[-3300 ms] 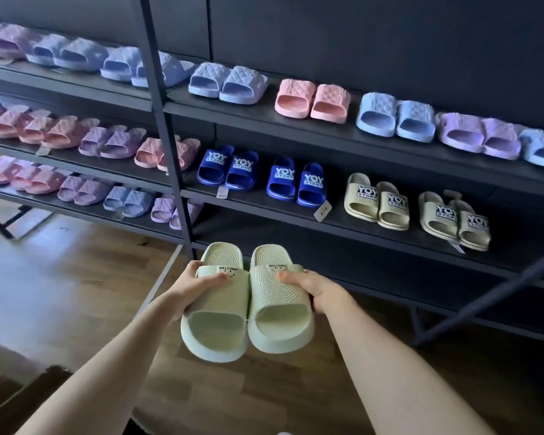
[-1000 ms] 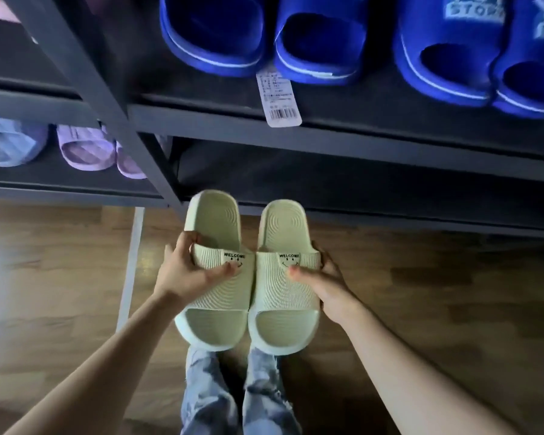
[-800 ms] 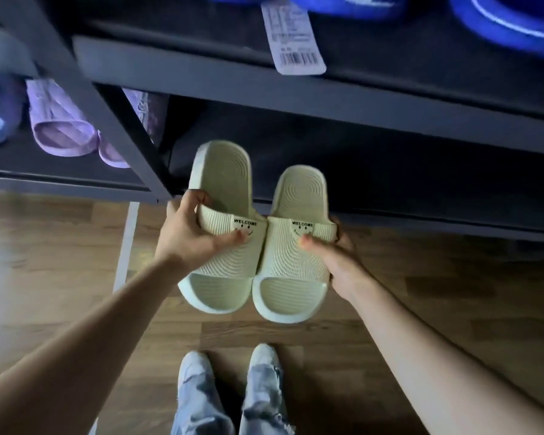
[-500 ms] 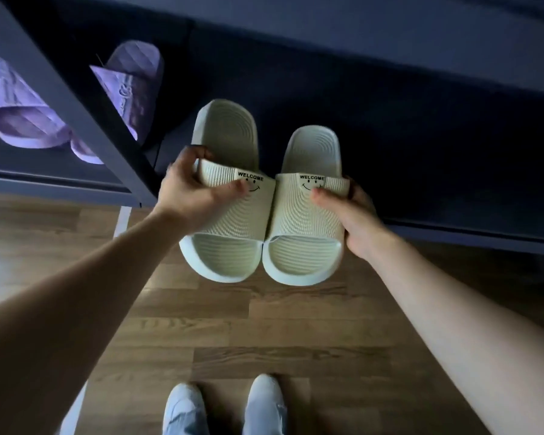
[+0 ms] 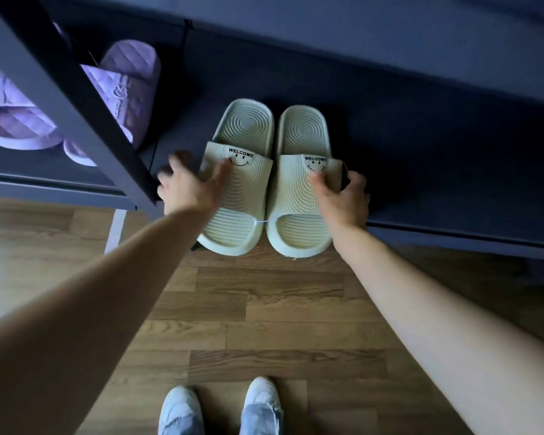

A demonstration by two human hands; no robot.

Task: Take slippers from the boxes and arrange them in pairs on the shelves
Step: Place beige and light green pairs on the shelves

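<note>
A dark bottom shelf (image 5: pixel 421 171) of a metal rack, above a wood-plank floor (image 5: pixel 264 309), takes a pale green pair of slippers (image 5: pixel 299 130) printed "WELCOME" over a smiling face. They lie side by side and touching, heels toward the back and toes jutting past the shelf's front edge, probably so the printed straps face whoever walks by.

The left hand (image 5: pixel 190 186) is released: its fingers are spread and straight, and only the thumb lies against the strap of the left slipper (image 5: pixel 242 196), which suggests that shoe already rests on the shelf by its own weight. The right hand (image 5: pixel 346 196) grasps the right slipper (image 5: pixel 296 233), thumb on top of the strap and fingers curled round its outer side, a hold that suits nudging it square with its mate. A thin white thread (image 5: pixel 262 220) seems to join the two at the toes, which may explain why both are handled together.

Purple slippers (image 5: pixel 129 76) sit on the neighbouring bay, partly behind a slanting post (image 5: pixel 76 98), with the green pair just beside that post. The person's pale shoes (image 5: pixel 179 409) stand on the floor below. Judged from this, the placing is nearly done; a push further in may be wanted.
</note>
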